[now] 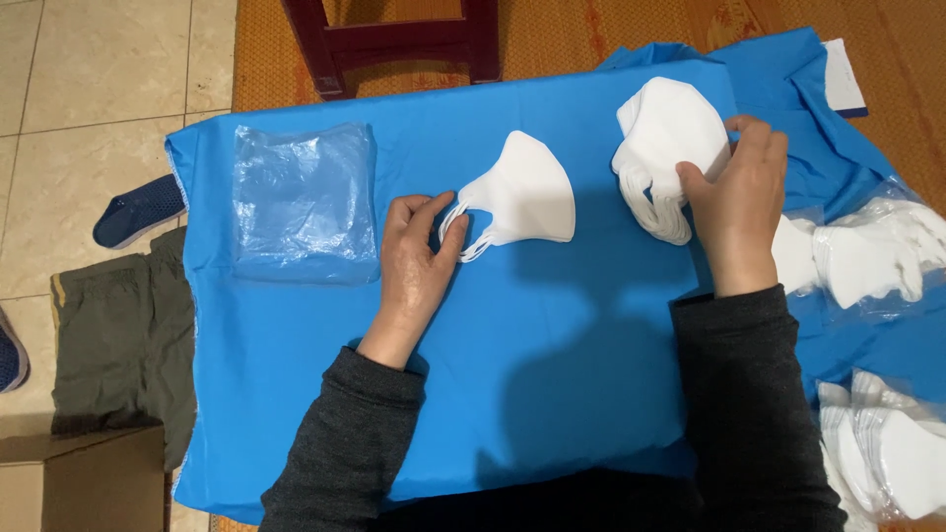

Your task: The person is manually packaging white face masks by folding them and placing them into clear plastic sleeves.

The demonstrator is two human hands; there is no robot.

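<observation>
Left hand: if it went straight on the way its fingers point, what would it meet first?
The left hand points up and right; it already touches the ear loops of the single white mask, so that mask comes first.

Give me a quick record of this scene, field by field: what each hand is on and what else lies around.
Surface: blue cloth
Left hand: fingers on the ear loops of a folded white mask
Right hand: resting on a stack of white masks
Far left of cloth: pile of clear plastic bags
Right edge: more white masks in plastic
Lower left: cardboard box
</observation>
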